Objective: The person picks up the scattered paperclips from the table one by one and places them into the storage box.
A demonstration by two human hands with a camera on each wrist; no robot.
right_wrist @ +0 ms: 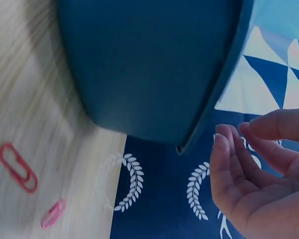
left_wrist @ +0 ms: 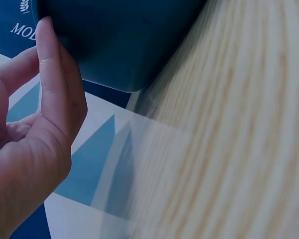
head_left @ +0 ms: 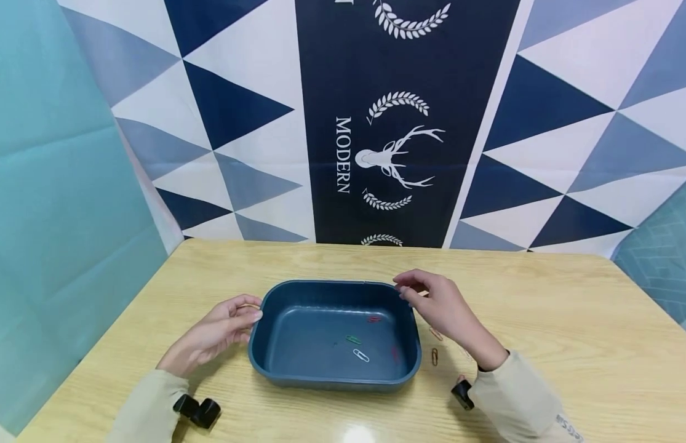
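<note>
Now the left hand (head_left: 216,331) rests relaxed fingers against the tray (head_left: 334,383) on the table (head_left: 547,320), the right hand (head_left: 441,307) hovers empty by its corner, seemingly mid-positioning, and next probably calls for pinching a clip (head_left: 434,357) alongside.

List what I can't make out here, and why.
Head view: underside of the tray, hidden by its walls.
Head view: its floor's dark speck, too small to identify.
Head view: the right sleeve's lettering, too small to read.
Left wrist view: much of the tray, cut off by top edge.
Right wrist view: the white paper clip, hidden by the tray's wall.
</note>
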